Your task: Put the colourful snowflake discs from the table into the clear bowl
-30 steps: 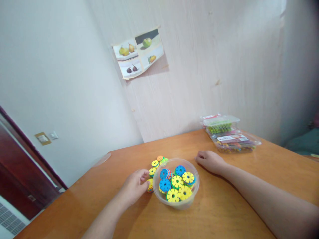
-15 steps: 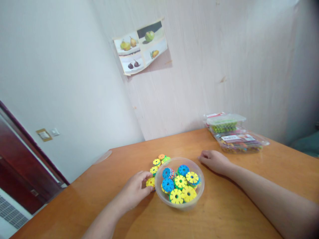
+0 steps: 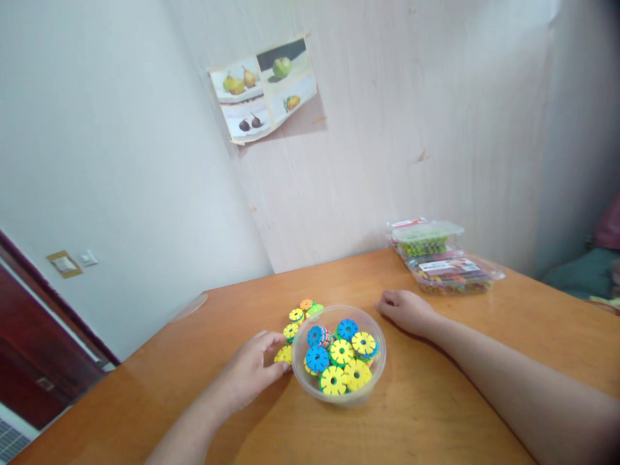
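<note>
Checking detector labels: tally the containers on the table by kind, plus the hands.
clear bowl: 1
lidded clear boxes: 2
hands: 2 (left hand, right hand)
Total: 5

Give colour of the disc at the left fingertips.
Yellow: the disc at the left hand, head view.

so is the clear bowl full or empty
partly full: yellow, blue and green discs cover the bottom of the clear bowl; how deep they lie, cannot tell
</note>
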Available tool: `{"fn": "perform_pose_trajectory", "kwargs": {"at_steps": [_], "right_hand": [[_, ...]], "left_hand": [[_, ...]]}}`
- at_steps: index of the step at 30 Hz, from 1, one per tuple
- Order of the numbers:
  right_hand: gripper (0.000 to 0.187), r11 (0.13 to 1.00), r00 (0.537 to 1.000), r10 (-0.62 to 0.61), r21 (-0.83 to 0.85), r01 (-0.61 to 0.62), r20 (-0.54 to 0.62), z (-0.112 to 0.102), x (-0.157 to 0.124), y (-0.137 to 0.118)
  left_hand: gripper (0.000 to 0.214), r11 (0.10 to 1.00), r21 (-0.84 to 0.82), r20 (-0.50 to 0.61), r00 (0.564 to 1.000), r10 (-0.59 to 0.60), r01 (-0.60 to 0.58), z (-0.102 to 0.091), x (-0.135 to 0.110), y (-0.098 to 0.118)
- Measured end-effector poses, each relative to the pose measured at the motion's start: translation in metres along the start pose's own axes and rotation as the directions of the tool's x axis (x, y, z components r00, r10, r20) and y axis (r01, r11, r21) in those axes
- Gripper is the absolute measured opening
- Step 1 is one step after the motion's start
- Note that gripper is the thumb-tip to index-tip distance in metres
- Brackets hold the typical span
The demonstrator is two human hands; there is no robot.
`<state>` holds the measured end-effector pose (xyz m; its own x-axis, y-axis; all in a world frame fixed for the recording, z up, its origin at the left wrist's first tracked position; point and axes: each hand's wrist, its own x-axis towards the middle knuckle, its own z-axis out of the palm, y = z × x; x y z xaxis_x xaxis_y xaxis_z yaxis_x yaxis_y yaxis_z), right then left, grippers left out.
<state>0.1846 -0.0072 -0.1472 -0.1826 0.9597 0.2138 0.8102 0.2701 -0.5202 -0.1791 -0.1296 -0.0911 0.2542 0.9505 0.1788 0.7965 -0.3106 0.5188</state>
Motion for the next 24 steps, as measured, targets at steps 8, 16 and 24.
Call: {"fn": "perform_pose_trajectory", "kwargs": {"at_steps": [8, 16, 24], "right_hand": [[0.029, 1.0, 1.0, -0.005, -0.012, 0.005, 0.005, 0.0, 0.0, 0.0], [0.026, 1.0, 1.0, 0.013, -0.003, -0.013, 0.009, -0.001, -0.001, -0.002], [0.027, 1.0, 1.0, 0.012, -0.007, -0.012, 0.0, 0.0, 0.0, -0.001]], "left_hand": [[0.025, 0.998, 0.062, 0.016, 1.0, -0.021, 0.02, 0.004, 0.0, 0.009], [0.032, 0.996, -0.073, -0.085, 0.994, -0.061, 0.055, -0.011, 0.002, 0.025], [0.037, 0.988, -0.107, 0.121, 0.985, 0.123, -0.11, -0.008, 0.011, 0.11]]}}
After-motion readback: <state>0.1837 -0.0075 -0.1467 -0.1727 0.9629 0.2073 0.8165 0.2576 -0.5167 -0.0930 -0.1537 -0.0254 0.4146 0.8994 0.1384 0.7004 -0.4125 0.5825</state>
